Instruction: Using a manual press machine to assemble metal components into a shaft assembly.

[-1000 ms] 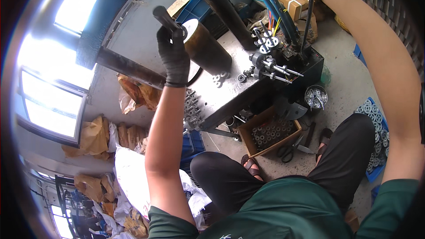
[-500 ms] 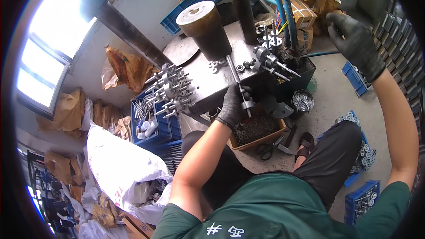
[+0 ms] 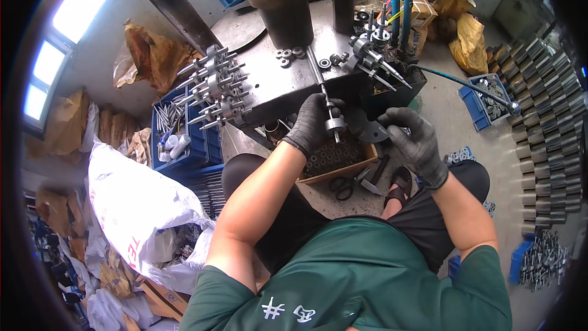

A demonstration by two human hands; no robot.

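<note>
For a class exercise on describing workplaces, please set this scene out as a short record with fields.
Left hand: gloved, gripping a collared metal shaft
Right hand: gloved, fingers curled; contents unclear
Metal-topped bench: upright dark cylinder; cluster of shafts at its left end
Below: open box of ring-shaped parts; scissors nearby
Person's left: blue crate; white sack

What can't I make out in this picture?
All in the head view:
- Part of the left hand's grip on the metal shaft: hidden by the hand itself.
- The shiny bit by the right hand: too small, partly covered.
- The dark column's top: cut off by the upper edge.
- Most contents of the white sack: covered by its sides.
</note>
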